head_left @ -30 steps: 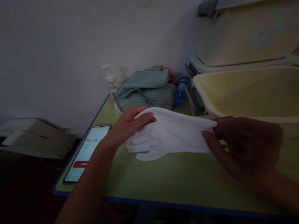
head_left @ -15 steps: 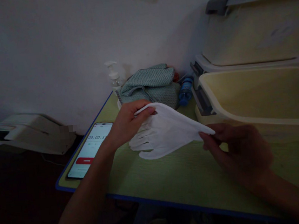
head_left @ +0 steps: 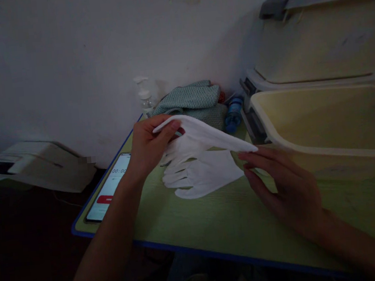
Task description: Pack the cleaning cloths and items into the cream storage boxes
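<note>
Dim room, plain wall (head_left: pixel 67 59) behind a green, blue-edged table (head_left: pixel 195 223); cream storage box (head_left: pixel 331 118) on it, lid (head_left: pixel 318 48) open behind. Left of box: 2 white gloves. Upper glove (head_left: pixel 203 132) is up in both hands; lower glove (head_left: pixel 210 169) lies on tabletop beneath, fingers pointing away from box. L hand (head_left: pixel 151 142), farther from box, pinches upper glove's end, thumb on near side, other fingers mostly hidden. R hand (head_left: pixel 284 179), just beside box, has upper glove's other end at its fingertips; thumb sits a bit lower, so can't tell if it's really pinching.

Progress, my est.: the 2 gloves are parted toward box, w/ a strip of table showing between; farther from box they're not clearly separated yet, poss. touching. Lower glove's unheld; neither's in box.

Also left of box: blue bottle (head_left: pixel 234 115) just beside it, then gray-green cloth (head_left: pixel 190 98), pump bottle (head_left: pixel 143 94) past that, phone (head_left: pixel 108 199) farthest, partly behind L forearm.
</note>
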`<action>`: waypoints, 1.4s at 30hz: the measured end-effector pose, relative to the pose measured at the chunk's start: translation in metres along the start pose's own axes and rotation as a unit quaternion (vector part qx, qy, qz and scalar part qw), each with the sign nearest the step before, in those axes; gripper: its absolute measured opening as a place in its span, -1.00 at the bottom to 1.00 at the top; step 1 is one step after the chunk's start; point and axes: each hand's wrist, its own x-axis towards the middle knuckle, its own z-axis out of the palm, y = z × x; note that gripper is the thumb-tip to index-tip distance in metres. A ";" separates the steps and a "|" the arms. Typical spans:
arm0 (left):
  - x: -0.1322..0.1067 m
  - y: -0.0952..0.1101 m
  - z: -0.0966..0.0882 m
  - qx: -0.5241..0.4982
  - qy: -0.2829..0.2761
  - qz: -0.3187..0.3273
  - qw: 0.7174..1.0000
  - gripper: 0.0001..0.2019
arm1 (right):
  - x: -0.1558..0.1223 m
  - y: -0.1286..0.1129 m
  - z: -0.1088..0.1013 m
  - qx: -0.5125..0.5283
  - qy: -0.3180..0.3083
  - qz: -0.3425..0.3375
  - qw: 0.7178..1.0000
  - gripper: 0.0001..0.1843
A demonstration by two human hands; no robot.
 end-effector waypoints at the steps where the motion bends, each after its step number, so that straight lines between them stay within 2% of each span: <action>1: 0.000 -0.001 -0.001 -0.008 -0.023 -0.028 0.999 -0.79 | 0.000 -0.001 0.000 0.000 0.002 -0.004 1.000 -0.75; 4: 0.000 -0.003 -0.002 -0.019 -0.116 -0.117 0.986 -0.77 | -0.001 -0.005 -0.002 0.005 0.007 -0.019 1.000 -0.82; 7: -0.001 -0.005 -0.003 -0.034 -0.198 -0.168 0.965 -0.75 | -0.004 -0.008 -0.002 0.006 0.006 0.006 1.000 -0.90; 12: -0.001 -0.014 0.001 -0.041 -0.269 -0.216 0.938 -0.73 | -0.010 -0.008 0.006 0.025 0.022 0.052 0.998 -0.88; 14: 0.000 -0.022 0.008 0.019 -0.285 -0.201 0.937 -0.76 | -0.013 -0.004 0.014 0.036 -0.013 0.060 0.997 -0.83; 19: 0.004 -0.043 0.026 0.218 -0.323 -0.076 0.918 -0.83 | -0.022 0.013 0.034 0.009 -0.192 0.103 0.976 -0.70; 23: 0.003 -0.049 0.028 0.260 -0.323 -0.048 0.909 -0.81 | -0.019 0.015 0.034 0.002 -0.251 0.104 0.963 -0.68; 26: 0.002 -0.046 0.026 0.256 -0.351 -0.033 0.900 -0.80 | -0.011 0.011 0.024 0.011 -0.291 0.114 0.950 -0.74; 28: 0.000 -0.041 0.023 0.241 -0.395 -0.038 0.886 -0.81 | -0.006 0.008 0.016 0.036 -0.332 0.130 0.934 -0.77; 31: -0.001 -0.031 0.018 0.190 -0.516 -0.086 0.831 -0.82 | -0.004 0.006 0.005 0.095 -0.392 0.149 0.903 -0.79; 33: -0.002 -0.026 0.015 0.157 -0.567 -0.123 0.799 -0.80 | -0.005 0.005 0.001 0.120 -0.408 0.166 0.890 -0.81; 38: -0.001 -0.025 0.011 0.101 -0.555 -0.202 0.801 -0.78 | -0.006 0.004 0.000 0.101 -0.428 0.190 0.878 -0.81; 42: 0.000 -0.028 0.010 0.128 -0.545 -0.168 0.812 -0.80 | -0.006 0.006 0.002 0.066 -0.418 0.169 0.890 -0.82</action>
